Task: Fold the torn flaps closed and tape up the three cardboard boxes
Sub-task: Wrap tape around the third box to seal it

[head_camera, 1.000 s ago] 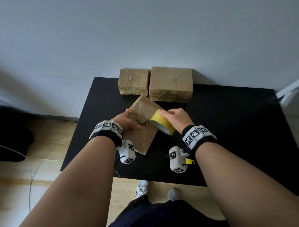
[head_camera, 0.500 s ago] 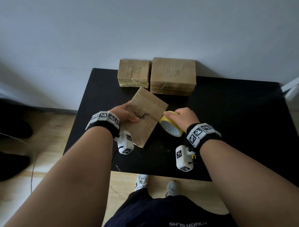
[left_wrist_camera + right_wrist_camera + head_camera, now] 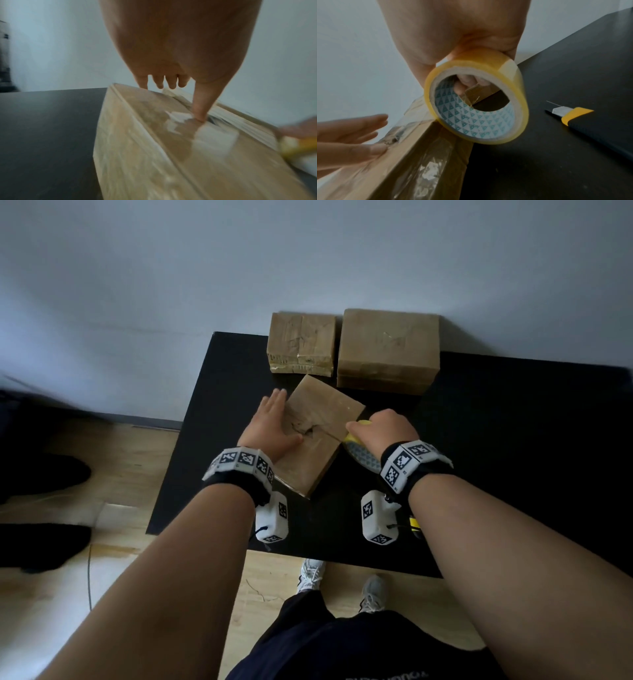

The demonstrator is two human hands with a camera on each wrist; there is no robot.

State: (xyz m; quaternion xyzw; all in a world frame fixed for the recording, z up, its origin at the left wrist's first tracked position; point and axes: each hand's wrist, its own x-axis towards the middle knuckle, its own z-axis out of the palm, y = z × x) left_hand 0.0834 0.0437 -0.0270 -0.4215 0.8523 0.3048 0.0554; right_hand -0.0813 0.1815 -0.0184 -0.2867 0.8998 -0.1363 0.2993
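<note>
The near cardboard box [image 3: 322, 419] lies flat on the black table [image 3: 513, 440], turned diagonally, with a torn hole [image 3: 308, 433] in its top. My left hand [image 3: 270, 422] presses flat on the top, fingers straight, thumb [image 3: 200, 112] beside the tear. My right hand [image 3: 383, 429] grips a yellow tape roll [image 3: 479, 121] at the box's right edge. Clear tape [image 3: 418, 108] runs from the roll onto the top of the box [image 3: 402, 162]. Against the wall stand a small box [image 3: 301, 344] and a larger one [image 3: 388, 350], both closed.
A yellow-and-black utility knife [image 3: 590, 121] lies on the table to the right of the roll, blade out. The table's front edge runs just behind my wrists, with my feet [image 3: 310, 577] on the wooden floor below. The wall stands right behind the two back boxes.
The near box, held tilted up by my left hand, now lies flat. My left hand went from gripping it to pressing flat. My right hand brought the roll down to the box's right edge.
</note>
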